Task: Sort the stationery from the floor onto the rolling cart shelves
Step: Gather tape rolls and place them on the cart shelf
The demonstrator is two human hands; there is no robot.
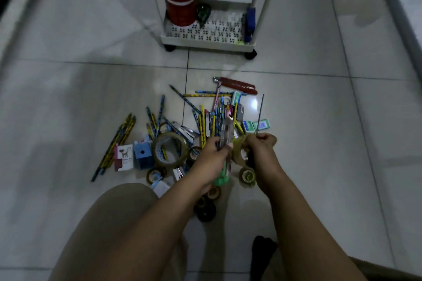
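A pile of stationery lies on the tiled floor: patterned pencils [206,118], a big roll of brown tape [170,150], smaller tape rolls [247,175], a blue sharpener [142,155], staple boxes [262,125] and a red cutter [237,85]. My left hand [211,155] is closed on a bundle of thin, blurred items [226,133]. My right hand [260,146] pinches a thin dark stick [260,114] pointing up and also holds a brownish tape roll [238,148]. The white rolling cart [205,41] stands beyond the pile.
The cart's bottom shelf carries a red round tin [180,0], a green tape dispenser [204,15] and a blue stapler [250,25]. My knee [118,223] is at the lower left. A dark object [262,255] sits by my right forearm. A metal frame leg [402,18] runs along the right.
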